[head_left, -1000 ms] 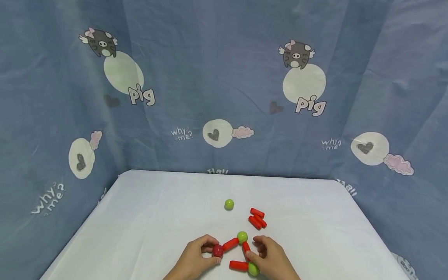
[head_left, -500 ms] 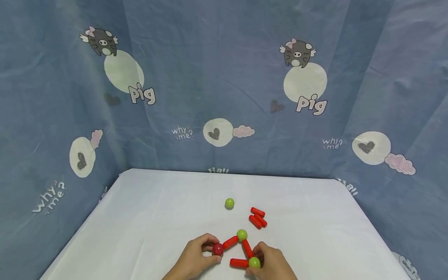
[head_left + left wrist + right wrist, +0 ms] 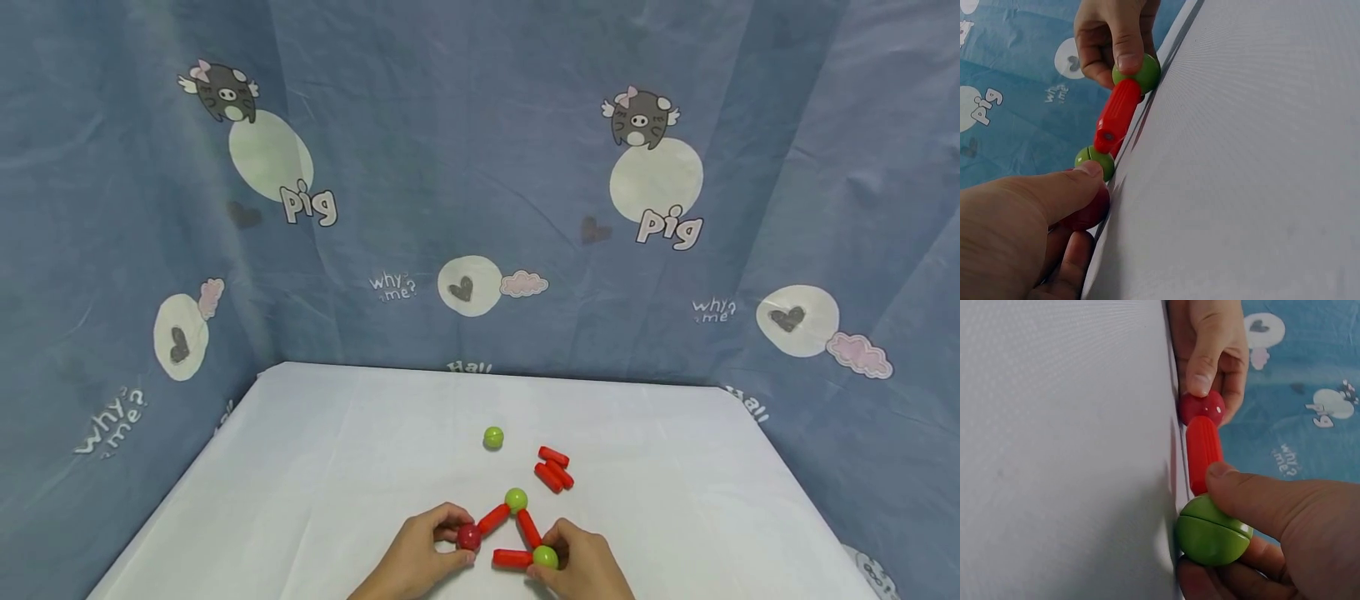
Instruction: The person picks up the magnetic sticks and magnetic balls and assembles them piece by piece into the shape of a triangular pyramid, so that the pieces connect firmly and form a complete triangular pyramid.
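Note:
My left hand (image 3: 416,552) holds a dark red ball (image 3: 468,537) between thumb and fingers. A red rod (image 3: 493,520) runs from it to a green ball (image 3: 516,500) at the top of a near-triangle. From there a second red rod (image 3: 528,529) slants down to another green ball (image 3: 545,557), pinched by my right hand (image 3: 587,563). A third red rod (image 3: 512,559) points left from that ball. Its free end, with a small grey dot in the left wrist view (image 3: 1109,135), stands apart from the red ball.
Farther back on the white-covered table (image 3: 360,467) lies a loose green ball (image 3: 493,438). Several short red rods (image 3: 555,469) lie together to its right. A blue printed curtain (image 3: 480,183) surrounds the table's back and sides.
My right hand has shifted from the slanting rod to the lower green ball and now grips it. That ball and its rod have moved slightly up. My left hand stays on the red ball.

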Tool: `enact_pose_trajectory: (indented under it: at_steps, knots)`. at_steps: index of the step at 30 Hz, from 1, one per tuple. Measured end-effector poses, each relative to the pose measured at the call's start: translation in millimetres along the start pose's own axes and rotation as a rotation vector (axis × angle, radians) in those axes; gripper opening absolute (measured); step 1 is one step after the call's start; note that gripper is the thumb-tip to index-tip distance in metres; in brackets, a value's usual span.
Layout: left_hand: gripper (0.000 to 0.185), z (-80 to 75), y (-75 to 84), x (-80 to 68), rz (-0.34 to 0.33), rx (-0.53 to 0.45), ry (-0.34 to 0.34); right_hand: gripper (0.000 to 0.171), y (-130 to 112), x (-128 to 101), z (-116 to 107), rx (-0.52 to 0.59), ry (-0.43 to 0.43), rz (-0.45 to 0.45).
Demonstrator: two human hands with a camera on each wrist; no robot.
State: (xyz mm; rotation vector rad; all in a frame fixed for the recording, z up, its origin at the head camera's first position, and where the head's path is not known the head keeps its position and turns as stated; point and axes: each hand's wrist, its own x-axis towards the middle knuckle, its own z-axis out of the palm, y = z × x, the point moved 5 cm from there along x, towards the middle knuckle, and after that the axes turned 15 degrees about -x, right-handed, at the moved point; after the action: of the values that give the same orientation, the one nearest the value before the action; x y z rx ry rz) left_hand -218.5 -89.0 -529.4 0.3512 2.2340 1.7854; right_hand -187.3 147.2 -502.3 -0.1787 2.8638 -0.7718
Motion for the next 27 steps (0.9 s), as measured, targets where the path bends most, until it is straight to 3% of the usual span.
enact_pose_trajectory:
  at_steps: [7,27]
  knots:
    - [0.036,-0.5,-0.7,-1.1,0.007,-0.005,-0.014,0.031,-1.3,1.7,5.7,-0.019,-0.012,0.055]
    - [0.036,1.8,1.4,-2.1,0.033,-0.004,-0.043,0.033,-2.3,2.6,9.7,-0.038,0.028,0.057]
